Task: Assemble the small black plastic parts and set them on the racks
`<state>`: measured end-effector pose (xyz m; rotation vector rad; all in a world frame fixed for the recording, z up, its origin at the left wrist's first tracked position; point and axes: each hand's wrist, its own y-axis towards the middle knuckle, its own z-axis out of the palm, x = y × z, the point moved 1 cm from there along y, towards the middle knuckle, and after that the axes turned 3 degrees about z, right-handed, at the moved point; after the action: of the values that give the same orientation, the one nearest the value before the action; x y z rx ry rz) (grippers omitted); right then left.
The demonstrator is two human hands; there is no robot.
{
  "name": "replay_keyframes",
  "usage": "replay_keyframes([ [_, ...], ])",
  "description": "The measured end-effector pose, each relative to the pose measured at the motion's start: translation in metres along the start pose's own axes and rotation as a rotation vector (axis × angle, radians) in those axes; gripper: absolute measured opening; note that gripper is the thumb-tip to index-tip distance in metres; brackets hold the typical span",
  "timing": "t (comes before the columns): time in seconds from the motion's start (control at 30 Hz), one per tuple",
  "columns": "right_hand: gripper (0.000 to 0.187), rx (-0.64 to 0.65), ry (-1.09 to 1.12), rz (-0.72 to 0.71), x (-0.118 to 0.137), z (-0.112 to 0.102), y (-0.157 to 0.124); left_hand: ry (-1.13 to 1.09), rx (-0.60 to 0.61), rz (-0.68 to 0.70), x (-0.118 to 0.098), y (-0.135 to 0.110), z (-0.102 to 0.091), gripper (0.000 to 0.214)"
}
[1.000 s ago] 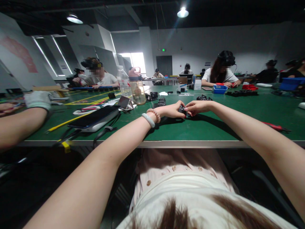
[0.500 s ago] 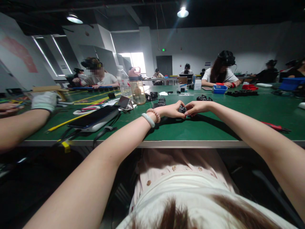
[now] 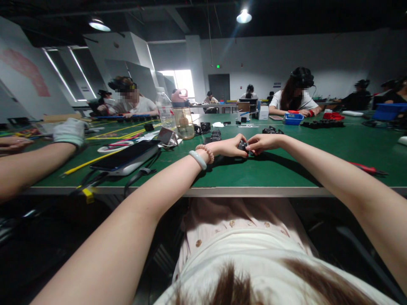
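A bare left hand (image 3: pixel 233 146), a smooth pale bangle (image 3: pixel 197 161) and pink beaded bracelet (image 3: pixel 210 154) at its wrist, grips a small black part (image 3: pixel 242 145) at a green-topped table (image 3: pixel 232 176) while the bare right hand (image 3: pixel 264 142) touches it; a red-handled tool (image 3: pixel 365 168) lies at right.

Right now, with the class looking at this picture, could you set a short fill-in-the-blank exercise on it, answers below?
1. The small part between the left hand and the right hand is ____ (dark or white).
2. The bangle is on the wearer's ____ arm.
3. The tabletop under both hands is coloured ____.
4. Near the left edge, another person's hand wears a whitish ____.

Missing words: dark; left; green; glove.
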<state>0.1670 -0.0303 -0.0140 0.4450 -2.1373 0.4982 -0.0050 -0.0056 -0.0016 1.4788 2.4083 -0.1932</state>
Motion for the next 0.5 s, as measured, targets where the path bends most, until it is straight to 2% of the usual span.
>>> replay_keyframes([
  [0.5, 0.036, 0.004, 0.083, -0.017, -0.0005, 0.0013, -0.0004, 0.001, -0.004, 0.02, 0.0043, 0.0019, 0.0015, 0.059],
])
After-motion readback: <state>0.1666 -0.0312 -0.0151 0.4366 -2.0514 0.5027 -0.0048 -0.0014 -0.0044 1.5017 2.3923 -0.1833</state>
